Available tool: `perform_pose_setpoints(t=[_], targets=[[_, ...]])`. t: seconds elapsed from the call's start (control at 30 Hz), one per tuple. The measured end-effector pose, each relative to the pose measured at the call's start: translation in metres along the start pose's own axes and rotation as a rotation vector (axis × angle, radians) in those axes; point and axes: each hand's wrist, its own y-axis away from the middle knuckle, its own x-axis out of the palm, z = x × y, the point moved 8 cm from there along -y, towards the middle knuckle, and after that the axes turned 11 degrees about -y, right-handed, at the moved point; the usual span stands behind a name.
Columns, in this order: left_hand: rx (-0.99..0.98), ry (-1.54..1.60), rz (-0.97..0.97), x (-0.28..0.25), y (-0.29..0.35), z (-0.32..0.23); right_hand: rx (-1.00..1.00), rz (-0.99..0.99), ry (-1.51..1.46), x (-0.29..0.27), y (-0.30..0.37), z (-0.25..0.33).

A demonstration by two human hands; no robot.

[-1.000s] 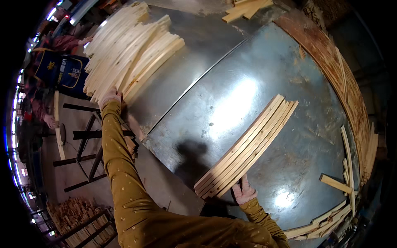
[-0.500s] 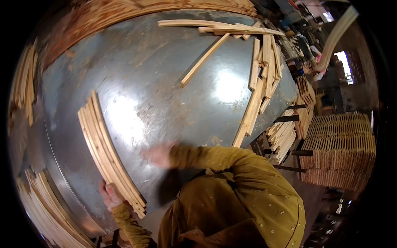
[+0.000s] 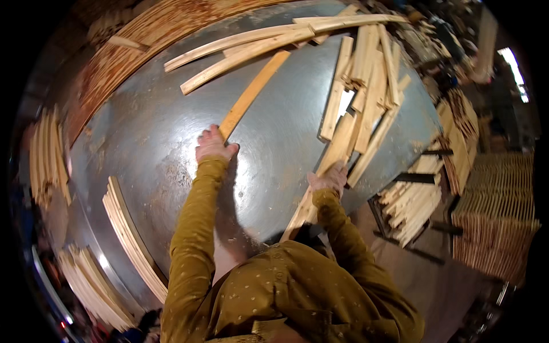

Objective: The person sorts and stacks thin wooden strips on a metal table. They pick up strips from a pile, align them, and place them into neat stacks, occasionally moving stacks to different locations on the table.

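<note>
A single orange-toned wooden strip (image 3: 251, 96) runs diagonally over the metal tabletop (image 3: 171, 137). My left hand (image 3: 214, 144) is at its near end, with the thumb on one side and the fingers on the other. To the right, my right hand (image 3: 330, 178) is closed around a pale wooden board (image 3: 343, 137), which slants toward my body from a loose pile. More pale strips (image 3: 374, 74) lie crossed in that pile. Several long strips (image 3: 246, 54) stretch along the far side of the table.
At the left of the tabletop lies a neat row of strips (image 3: 128, 234). Bundled wood (image 3: 94, 286) stands beyond the left edge. On the right are a rack of strips (image 3: 412, 200) and a tall slatted stack (image 3: 494, 217). Plywood (image 3: 123, 66) borders the far side.
My left hand has left the row of strips for the single strip. My right hand has moved right onto the board. The view has shifted, and the single strip shows a broader face.
</note>
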Motion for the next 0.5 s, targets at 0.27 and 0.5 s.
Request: perform_pose_setpoints(t=[0.27, 0.5], targets=[[-0.054, 0.301, 0.403, 0.044, 0.113, -0.008, -0.109, 0.779, -0.556, 0.107, 0.075, 0.000], [-0.075, 0.673, 0.169, 0.079, 0.284, 0.095, -1.205, 0.295, -0.108, 0.008, -0.046, 0.244]])
